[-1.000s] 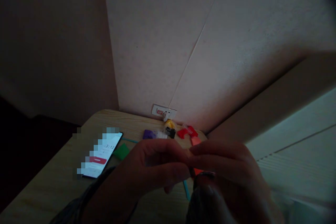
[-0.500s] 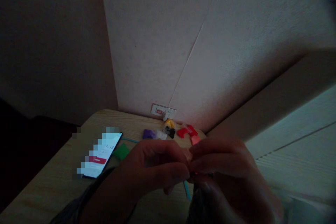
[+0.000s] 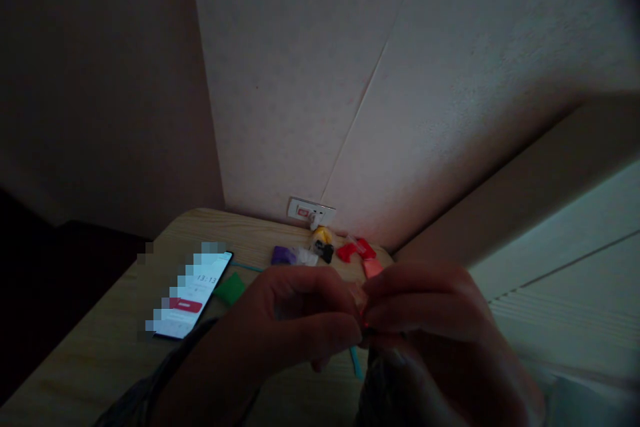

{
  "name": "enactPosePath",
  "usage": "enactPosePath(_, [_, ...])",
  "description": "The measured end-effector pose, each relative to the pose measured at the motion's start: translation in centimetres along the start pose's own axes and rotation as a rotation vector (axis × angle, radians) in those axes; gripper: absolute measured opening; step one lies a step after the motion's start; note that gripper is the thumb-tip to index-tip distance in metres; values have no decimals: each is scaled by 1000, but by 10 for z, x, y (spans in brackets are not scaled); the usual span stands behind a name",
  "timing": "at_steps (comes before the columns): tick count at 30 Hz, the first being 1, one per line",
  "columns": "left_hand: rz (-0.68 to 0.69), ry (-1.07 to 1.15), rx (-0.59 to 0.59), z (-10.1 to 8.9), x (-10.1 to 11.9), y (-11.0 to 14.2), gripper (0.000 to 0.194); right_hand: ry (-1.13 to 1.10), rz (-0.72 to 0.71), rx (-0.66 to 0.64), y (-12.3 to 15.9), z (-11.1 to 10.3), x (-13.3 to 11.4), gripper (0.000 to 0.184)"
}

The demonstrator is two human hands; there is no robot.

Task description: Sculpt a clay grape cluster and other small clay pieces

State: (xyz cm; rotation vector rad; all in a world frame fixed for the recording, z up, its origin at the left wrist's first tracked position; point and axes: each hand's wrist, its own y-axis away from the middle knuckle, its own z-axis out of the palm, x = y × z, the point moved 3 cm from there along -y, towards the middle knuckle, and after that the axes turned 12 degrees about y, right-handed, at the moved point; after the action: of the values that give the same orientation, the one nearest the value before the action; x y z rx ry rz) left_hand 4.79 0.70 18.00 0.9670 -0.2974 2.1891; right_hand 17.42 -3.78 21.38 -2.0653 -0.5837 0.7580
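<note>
My left hand [image 3: 300, 320] and my right hand [image 3: 430, 327] meet above the front of the table, fingertips nearly touching. Both are closed in a pinch around a small red and dark piece [image 3: 367, 324], mostly hidden by the fingers, so its kind cannot be made out. Beneath the hands a thin blue strip [image 3: 355, 361] lies on the wood. Just beyond the right fingers is a salmon-pink packet [image 3: 371, 268]. A green packet [image 3: 231, 289] lies left of my left hand.
On the wooden table [image 3: 95, 347] a lit phone [image 3: 193, 303] lies at left. Toward the back are purple [image 3: 283, 255], white [image 3: 306, 257], yellow [image 3: 323, 235], black [image 3: 326, 253] and red [image 3: 366, 249] packets. A wall socket [image 3: 311, 211] holds a plug.
My right fingers have shifted slightly, and a bit more red shows between the fingertips. My left hand stays almost still. The objects on the table have not moved.
</note>
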Motion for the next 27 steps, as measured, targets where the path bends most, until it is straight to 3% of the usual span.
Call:
enactPosePath(5, [0, 0, 28, 2, 0, 0, 22, -3, -46, -54, -2, -2, 1, 5])
enactPosePath(9, [28, -65, -2, 2, 4, 0, 24, 21, -25, 10, 1, -2, 2, 5])
enactPosePath(14, [58, -579, 145, -26, 0, 6, 22, 85, 41, 159, 10, -4, 6, 8])
enactPosePath(18, [97, -1104, 358, -66, -39, 15, 34, 112, 44, 277, 16, -10, 6, 10])
enactPosePath(21, [118, -1292, 381, -90, -82, 19, 35, 83, 57, 339, 16, -15, 2, 8])
enactPosePath(24, [135, -1442, 433, -103, -113, 19, 40, 32, 63, 379, 15, -19, -4, 8])
enactPosePath(27, [123, -1578, 484, -107, -125, 14, 37, -11, 60, 397, 15, -22, -7, 8])
